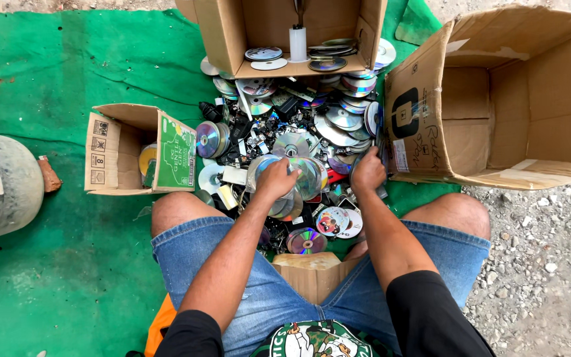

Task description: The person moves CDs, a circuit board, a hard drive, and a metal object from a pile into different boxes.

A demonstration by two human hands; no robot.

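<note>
Discs are sorted from a heap between cardboard boxes.

A shiny round disc (299, 173) is clamped by the left hand (276, 178) atop the pile (312, 125); the right hand (368, 173) is closed on something dark, unidentifiable. Slick plastic could slide, and thin discs may be scratched or snapped.

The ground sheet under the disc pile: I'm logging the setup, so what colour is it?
Green, plain, in the head view: the ground sheet.
</note>
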